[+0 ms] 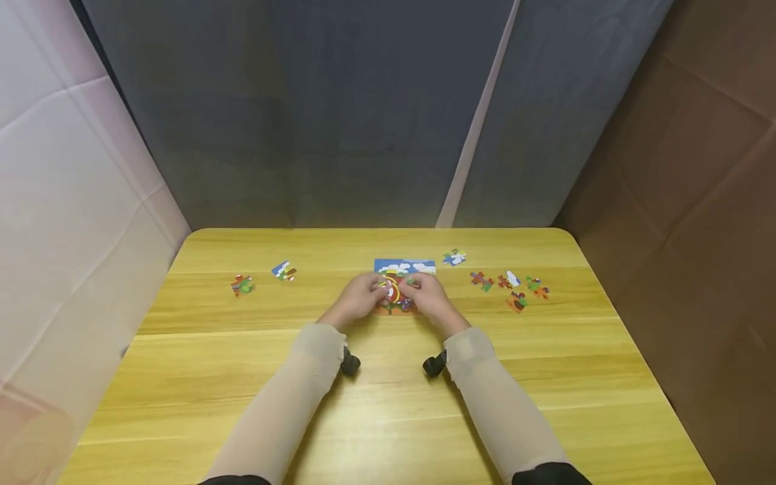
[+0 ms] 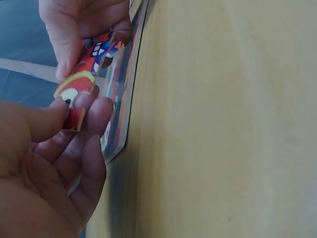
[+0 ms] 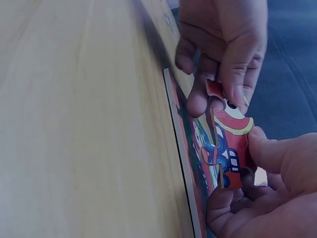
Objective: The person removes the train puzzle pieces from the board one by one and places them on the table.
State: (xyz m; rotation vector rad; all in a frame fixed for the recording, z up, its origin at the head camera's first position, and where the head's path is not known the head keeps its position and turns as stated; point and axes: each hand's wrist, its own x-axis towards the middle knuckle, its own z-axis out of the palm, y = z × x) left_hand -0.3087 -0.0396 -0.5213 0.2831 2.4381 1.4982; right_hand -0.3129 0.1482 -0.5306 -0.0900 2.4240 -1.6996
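My left hand (image 1: 359, 296) pinches a red jigsaw piece with a white patch and black dot (image 2: 72, 101) between thumb and fingers. From the other side, my right hand (image 1: 430, 298) grips a red piece with a yellow band and blue-and-white shapes (image 3: 232, 148). The two pieces meet edge to edge between the hands, raised over a picture board (image 1: 405, 265). Blue sky and white clouds show along the board's far part; hands and pieces hide much of its middle. In the right wrist view the board's near edge (image 3: 181, 153) lies just below the fingers.
On the wooden table (image 1: 388, 391), small piece groups lie to the left, one red-green (image 1: 243, 285) and one blue-white (image 1: 283, 271). A blue-white group (image 1: 454, 257) lies by the board's far right corner. Several more pieces (image 1: 517, 302) are scattered farther right. A grey panel (image 1: 364, 121) stands behind.
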